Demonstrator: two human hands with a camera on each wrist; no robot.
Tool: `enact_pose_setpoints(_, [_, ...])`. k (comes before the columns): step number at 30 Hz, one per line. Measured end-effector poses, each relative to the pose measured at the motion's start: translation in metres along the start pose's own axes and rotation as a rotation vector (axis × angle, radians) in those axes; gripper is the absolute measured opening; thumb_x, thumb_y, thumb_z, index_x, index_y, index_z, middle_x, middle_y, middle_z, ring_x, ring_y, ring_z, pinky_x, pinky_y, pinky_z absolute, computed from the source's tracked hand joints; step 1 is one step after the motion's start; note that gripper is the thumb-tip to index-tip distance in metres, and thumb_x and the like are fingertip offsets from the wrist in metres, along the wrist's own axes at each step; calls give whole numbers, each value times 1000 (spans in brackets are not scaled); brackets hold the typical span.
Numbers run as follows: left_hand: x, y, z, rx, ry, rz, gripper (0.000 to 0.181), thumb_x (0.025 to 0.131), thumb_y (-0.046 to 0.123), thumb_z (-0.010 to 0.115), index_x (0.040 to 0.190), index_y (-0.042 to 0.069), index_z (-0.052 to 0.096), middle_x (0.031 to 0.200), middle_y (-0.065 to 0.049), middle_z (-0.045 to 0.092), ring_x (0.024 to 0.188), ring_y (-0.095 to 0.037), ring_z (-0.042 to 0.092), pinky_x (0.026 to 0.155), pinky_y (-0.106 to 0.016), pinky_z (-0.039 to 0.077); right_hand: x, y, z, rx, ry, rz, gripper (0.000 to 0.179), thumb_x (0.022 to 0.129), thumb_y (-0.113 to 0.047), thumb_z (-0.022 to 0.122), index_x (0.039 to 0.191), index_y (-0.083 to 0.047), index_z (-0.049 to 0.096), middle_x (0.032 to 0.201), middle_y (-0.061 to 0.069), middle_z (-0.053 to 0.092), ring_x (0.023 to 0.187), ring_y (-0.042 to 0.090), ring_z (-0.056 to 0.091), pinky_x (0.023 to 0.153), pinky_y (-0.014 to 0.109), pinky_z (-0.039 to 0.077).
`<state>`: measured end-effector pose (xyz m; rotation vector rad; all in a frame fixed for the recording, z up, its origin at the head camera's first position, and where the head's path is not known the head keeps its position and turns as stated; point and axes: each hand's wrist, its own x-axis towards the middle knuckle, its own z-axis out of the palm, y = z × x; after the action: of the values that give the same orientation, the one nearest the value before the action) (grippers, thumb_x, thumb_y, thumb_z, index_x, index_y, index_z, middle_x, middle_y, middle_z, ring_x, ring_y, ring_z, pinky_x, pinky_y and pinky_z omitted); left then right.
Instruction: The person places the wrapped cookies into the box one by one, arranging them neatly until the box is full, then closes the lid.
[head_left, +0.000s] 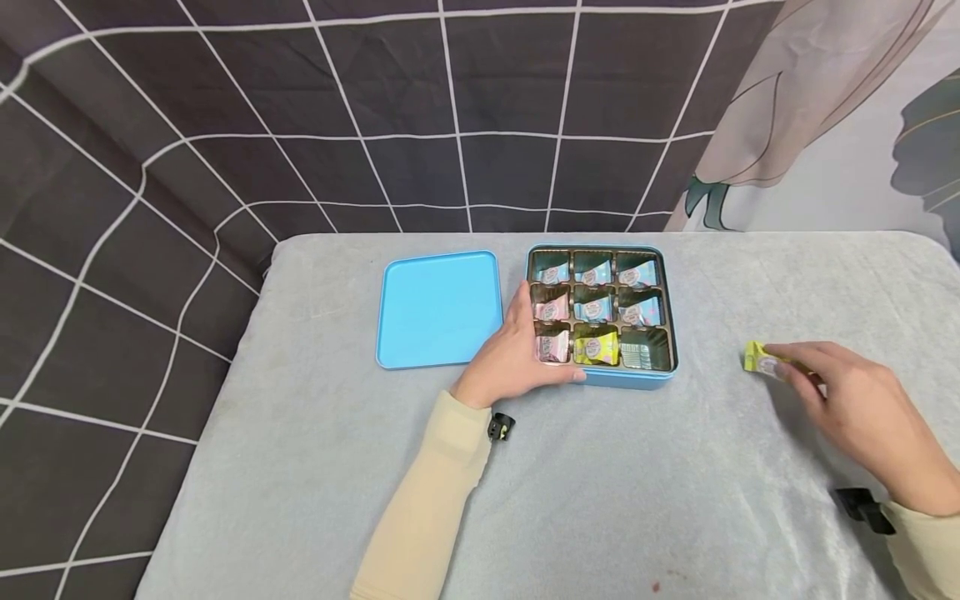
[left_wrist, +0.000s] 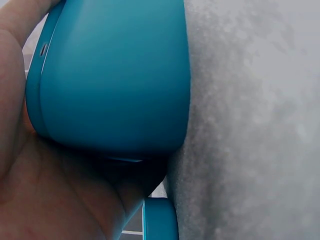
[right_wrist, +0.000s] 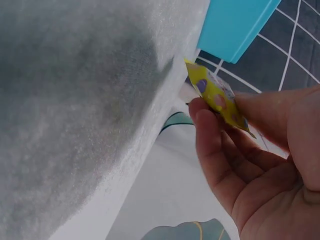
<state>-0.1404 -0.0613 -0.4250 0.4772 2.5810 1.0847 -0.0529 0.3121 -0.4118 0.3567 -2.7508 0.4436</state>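
A blue tin box (head_left: 628, 380) holds a tray of compartments with small wrapped candies in blue, pink and yellow. No candy lies in its front right compartment (head_left: 647, 348); a pale lined patch shows there. At the box's front left corner, my left hand (head_left: 517, 354) holds it, fingers along the left side and thumb along the front wall. The left wrist view shows the palm close against the blue wall (left_wrist: 115, 80). Right of the box, my right hand (head_left: 862, 400) pinches a yellow wrapped candy (right_wrist: 217, 97) between thumb and fingertips, above the cloth.
Left of the box lies a blue lid (head_left: 441, 310), with its raised rim upward. Grey cloth (head_left: 315, 483) covers the table. Behind stands a dark curtain with white grid lines (head_left: 405, 92), and a pale patterned curtain (head_left: 832, 142) hangs at the right.
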Motion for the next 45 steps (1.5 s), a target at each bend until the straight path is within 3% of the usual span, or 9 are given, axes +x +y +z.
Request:
enact_pose_setpoints(9, [0,-1,0,0,-1,1,142,72,63,82,159,10,-17,168,-4,-15,153,-17,-2,118,-42,26,4,-3,2,-15,-33,59,34,82,3,77,115,9,68,108,25,66,74,35,63,56,23,37])
enact_pose_setpoints(12, [0,-1,0,1,0,3,142,73,63,82,159,11,-17,168,-4,-14,153,-17,-2,118,-42,26,4,-3,3,-13,-34,63,37,77,4,80,112,10,68,106,25,66,75,36,64,56,18,34])
enact_pose_setpoints(17, [0,-1,-1,-3,-5,0,142,73,63,82,159,11,-17,168,-4,-15,153,-17,-3,118,-42,26,6,-5,3,-15,-39,66,38,75,4,83,110,10,69,106,25,66,73,34,63,54,23,38])
enact_pose_setpoints(25, [-1,-1,-1,-7,-8,-6,142,73,65,81,159,12,-18,168,-3,-15,153,-17,-3,118,-43,25,8,-6,1,40,32,7,40,76,4,78,115,-6,73,107,13,71,70,5,58,57,13,37])
enact_pose_setpoints(30, [-1,-1,-1,-10,-16,-9,142,73,65,81,159,13,-19,168,-2,-16,153,-18,-1,117,-44,27,11,-11,1,70,65,-32,38,79,4,77,115,-10,75,106,8,72,80,-21,41,60,13,38])
enact_pose_setpoints(35, [0,-1,-1,-8,-13,-8,141,73,65,81,159,13,-18,168,-2,-16,153,-18,-1,117,-44,27,13,-14,1,84,73,-37,40,80,5,76,117,-11,75,107,9,73,86,-28,35,59,14,38])
enact_pose_setpoints(38, [0,-1,0,-6,-13,-11,141,72,65,81,160,13,-17,168,-1,-16,153,-17,-2,117,-44,27,14,-15,2,89,67,-25,46,75,5,79,119,-11,74,108,10,73,85,-22,41,60,15,39])
enact_pose_setpoints(43, [0,0,0,-7,-14,-17,141,72,65,81,160,13,-17,168,-2,-15,153,-18,-1,117,-44,28,17,-18,4,60,44,-15,54,68,6,83,120,-9,73,109,11,72,77,18,59,63,17,38])
enact_pose_setpoints(45, [0,0,0,-8,-13,-17,142,72,65,81,160,13,-17,168,-2,-15,153,-17,-1,117,-45,28,18,-19,4,53,47,-19,55,68,7,84,120,-8,72,110,11,71,78,20,60,63,18,38])
